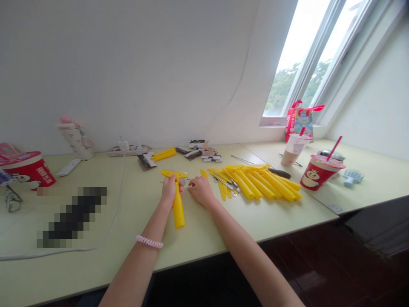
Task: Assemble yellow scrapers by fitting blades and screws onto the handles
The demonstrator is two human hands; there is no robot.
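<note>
My left hand is closed around the neck of a yellow scraper, whose wide head points away from me and whose handle points toward me. Just right of it, my right hand rests on the table with bent fingers by a small pile of screws; whether its fingertips hold a screw is too small to tell. A small yellow piece lies beyond that hand. Further right are flat metal blades and a heap of several yellow handles.
At the back lie another yellow scraper, cardboard pieces and a power strip. A black-handled screwdriver, a clear cup and a red cup stand or lie right. A bottle and red bucket are left.
</note>
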